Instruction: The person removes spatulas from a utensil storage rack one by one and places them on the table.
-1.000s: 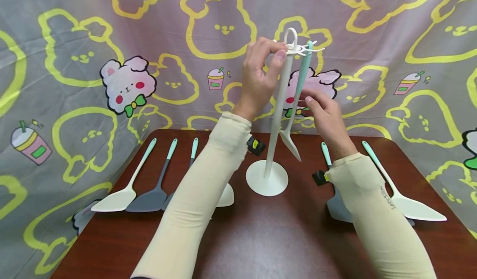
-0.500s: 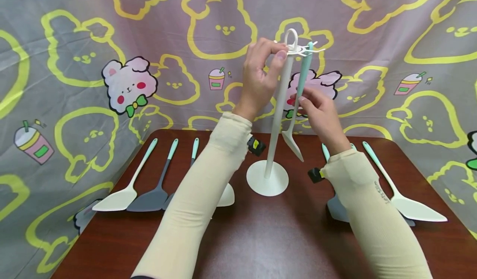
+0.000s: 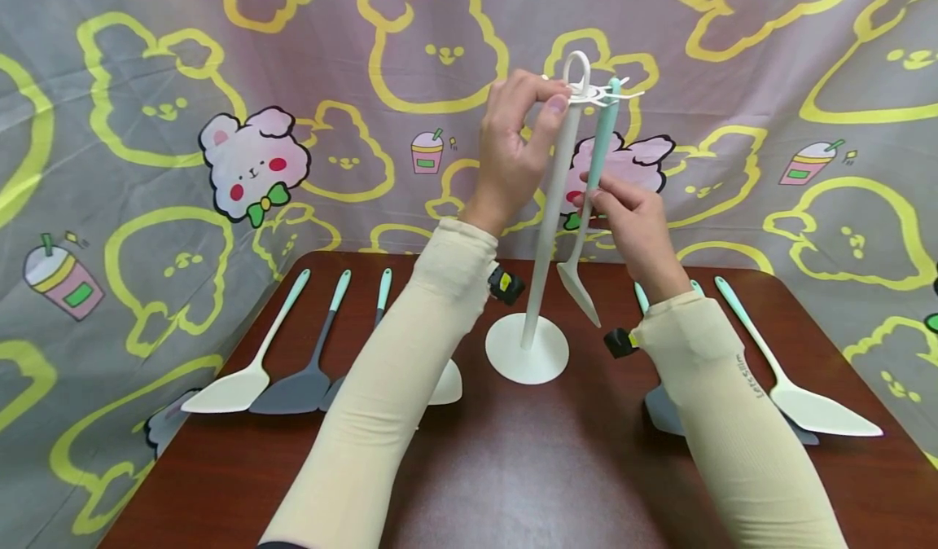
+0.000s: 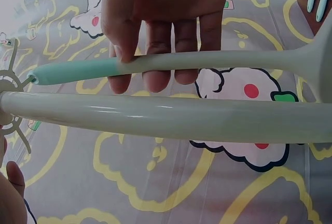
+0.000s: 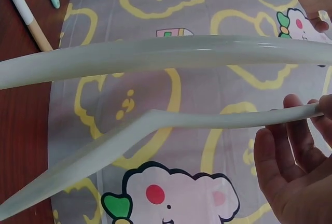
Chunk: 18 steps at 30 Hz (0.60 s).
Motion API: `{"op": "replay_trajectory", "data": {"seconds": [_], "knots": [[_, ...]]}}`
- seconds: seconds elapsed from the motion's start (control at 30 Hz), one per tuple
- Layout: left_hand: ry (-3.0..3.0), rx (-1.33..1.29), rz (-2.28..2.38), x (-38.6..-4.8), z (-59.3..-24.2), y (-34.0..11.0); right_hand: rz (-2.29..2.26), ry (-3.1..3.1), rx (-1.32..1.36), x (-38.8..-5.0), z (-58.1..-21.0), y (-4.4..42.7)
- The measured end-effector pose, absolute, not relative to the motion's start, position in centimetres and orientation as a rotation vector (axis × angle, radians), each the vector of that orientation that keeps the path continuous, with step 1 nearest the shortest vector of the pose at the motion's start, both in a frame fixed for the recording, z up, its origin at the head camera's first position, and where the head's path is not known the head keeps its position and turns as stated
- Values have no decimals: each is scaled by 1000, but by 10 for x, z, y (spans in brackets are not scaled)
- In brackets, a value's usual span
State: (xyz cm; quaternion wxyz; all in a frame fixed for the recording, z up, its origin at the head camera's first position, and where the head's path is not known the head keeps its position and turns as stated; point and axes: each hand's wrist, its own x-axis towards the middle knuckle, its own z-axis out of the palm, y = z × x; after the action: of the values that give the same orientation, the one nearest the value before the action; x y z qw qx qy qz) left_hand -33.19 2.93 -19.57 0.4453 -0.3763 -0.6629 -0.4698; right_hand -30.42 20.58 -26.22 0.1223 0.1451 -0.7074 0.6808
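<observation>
A white utensil stand stands on the table with a round base, a ring of thin hooks and a loop on top. My left hand pinches the stand at its hook ring. From a hook on the ring's right side hangs a white spatula with a mint handle, its blade down. My right hand pinches the spatula's shaft just below the mint part; in the left wrist view, the thumb lies on the near side and the fingers pass behind. The blade is apart from the tabletop.
White and dark grey spatulas with mint handles lie on the brown table. On the left are a white spatula, a grey spatula and others partly hidden by my arm. A white spatula lies right, overlapping a grey one. A patterned cloth hangs behind.
My right hand has moved slightly left and its fingers have come onto the spatula's shaft. The blade has shifted a little right. My left hand stays at the hook ring.
</observation>
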Motion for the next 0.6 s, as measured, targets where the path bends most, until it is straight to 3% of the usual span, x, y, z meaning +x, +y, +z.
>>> {"op": "replay_trajectory", "data": {"seconds": [0.6], "knots": [[-1626,-952,-1173,-327,-195,26,2086,-2007,360,-299,-261,205]]}}
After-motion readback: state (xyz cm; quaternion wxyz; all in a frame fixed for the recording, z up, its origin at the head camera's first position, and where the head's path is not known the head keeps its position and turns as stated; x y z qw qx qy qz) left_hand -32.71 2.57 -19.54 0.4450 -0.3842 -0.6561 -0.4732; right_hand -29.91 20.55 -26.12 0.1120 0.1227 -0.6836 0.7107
